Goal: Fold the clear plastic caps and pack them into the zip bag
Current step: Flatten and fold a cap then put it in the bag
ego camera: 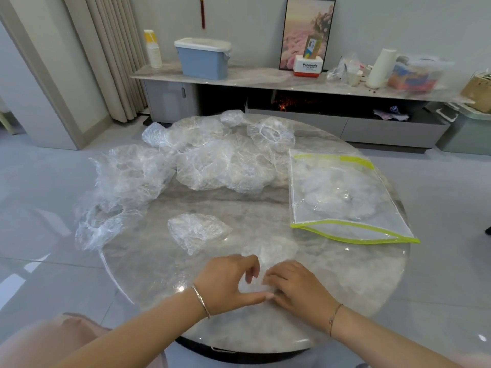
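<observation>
Round marble bench [260, 208], living room. Left grip [228, 282] and right grip [297, 285] both pinch a blurry cap [268, 252] at the near edge, apparently mid-fold. One folded cap [198, 231] lies centre and some seem packed in the zip bag [345, 233] at right; the big loose pile [212, 166] is still to do.

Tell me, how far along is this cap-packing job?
Early on, it seems. Done: the zip bag holds some caps, and one folded cap lies mid-table, not yet packed. In hand: the left hand and right hand are folding another cap at the near edge. Left: a big pile of loose caps across the far and left side.
</observation>
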The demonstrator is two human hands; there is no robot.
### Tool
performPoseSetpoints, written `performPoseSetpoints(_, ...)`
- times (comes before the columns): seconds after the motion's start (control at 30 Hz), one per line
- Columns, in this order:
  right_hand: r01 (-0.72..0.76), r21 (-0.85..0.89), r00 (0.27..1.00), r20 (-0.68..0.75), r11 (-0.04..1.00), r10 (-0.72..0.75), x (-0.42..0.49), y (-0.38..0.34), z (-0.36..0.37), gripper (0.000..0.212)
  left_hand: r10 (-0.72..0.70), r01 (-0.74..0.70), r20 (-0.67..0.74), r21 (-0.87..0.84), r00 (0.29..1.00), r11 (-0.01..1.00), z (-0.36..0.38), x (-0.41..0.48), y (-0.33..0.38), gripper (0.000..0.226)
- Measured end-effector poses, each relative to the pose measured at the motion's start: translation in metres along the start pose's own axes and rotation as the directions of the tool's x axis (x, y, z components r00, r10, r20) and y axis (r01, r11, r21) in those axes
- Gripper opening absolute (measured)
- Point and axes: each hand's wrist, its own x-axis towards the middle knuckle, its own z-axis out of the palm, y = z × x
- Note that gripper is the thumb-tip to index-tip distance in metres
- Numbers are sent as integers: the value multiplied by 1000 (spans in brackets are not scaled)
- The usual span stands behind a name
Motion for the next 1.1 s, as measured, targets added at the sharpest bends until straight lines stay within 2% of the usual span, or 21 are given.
performPoseSetpoints(0.03, -57, 62, 998, 24, 996, 56, -2, 0, -1, 19, -6, 6, 2, -41, 1000, 999, 1, 2, 1, 63)
performPoseSetpoints(0.1, -224, 245, 974, 64, 943, 215, -6, 0, -6, 21, -9, 23, 122, -114, 993, 993, 2, 5, -1, 78)
performPoseSetpoints(0.17, -398, 423, 916, 142, 814, 375, -8, 2, -9, 18, -42, 78, 262, -130, 964, 988, 4, 5, -9, 88)
performPoseSetpoints(0.2, -464, 496, 880, 165, 734, 445, -8, 2, -10, 18, -59, 97, 289, -121, 956, 988, 6, 4, -13, 90)
performPoseSetpoints(0.3, -562, 606, 784, 172, 563, 597, -4, 3, -13, 27, -78, 102, 252, -81, 964, 992, 4, 7, -18, 87)
performPoseSetpoints(0.37, -582, 643, 749, 185, 497, 637, 2, 3, -15, 31, -113, 130, 201, -74, 973, 989, 5, 10, -21, 64)
performPoseSetpoints(0.43, -588, 693, 717, 206, 418, 666, 6, 4, -16, 29, -200, 220, 137, -147, 970, 964, 10, 12, -22, 37)
performPoseSetpoints(0.5, -602, 713, 691, 240, 360, 681, 10, 4, -17, 18, -290, 307, 106, -247, 951, 919, 17, 14, -22, 47)
performPoseSetpoints(0.53, -611, 693, 686, 224, 383, 692, 12, 4, -16, 15, -327, 339, 88, -280, 941, 898, 19, 15, -22, 48)
performPoseSetpoints(0.57, -622, 628, 690, 157, 468, 707, 13, 5, -14, 20, -360, 363, 72, -310, 930, 879, 20, 17, -23, 42)
performPoseSetpoints(0.6, -611, 523, 711, 33, 595, 702, 14, 6, -13, 27, -385, 383, 62, -324, 921, 865, 21, 19, -25, 33)
performPoseSetpoints(0.67, -497, 293, 799, -213, 817, 562, 16, 4, -13, 34, -412, 409, 67, -334, 909, 849, 21, 21, -29, 21)
performPoseSetpoints(0.73, -347, 148, 887, -268, 926, 376, 20, -1, -15, 30, -424, 424, 80, -345, 902, 837, 21, 22, -31, 27)
performPoseSetpoints(0.8, -228, 54, 953, -193, 972, 234, 19, -5, -9, 31, -413, 410, 71, -359, 908, 838, 19, 23, -28, 42)
performPoseSetpoints(0.87, -173, -42, 985, -31, 984, 172, 14, -5, 1, 46, -352, 345, 24, -270, 936, 899, 19, 22, -28, 59)
performPoseSetpoints(0.97, -164, -62, 959, 225, 984, 174, 3, 0, 12, 56, -101, 104, -58, 58, 993, 993, 22, 19, -35, 75)
performPoseSetpoints(1.03, -169, -8, 941, 295, 986, 164, -1, 5, 16, 59, 80, -65, -60, 225, 995, 972, 20, 18, -39, 74)
performPoseSetpoints(1.1, -172, 14, 941, 297, 985, 160, 0, 6, 16, 62, 219, -202, -20, 311, 976, 929, 18, 19, -42, 66)
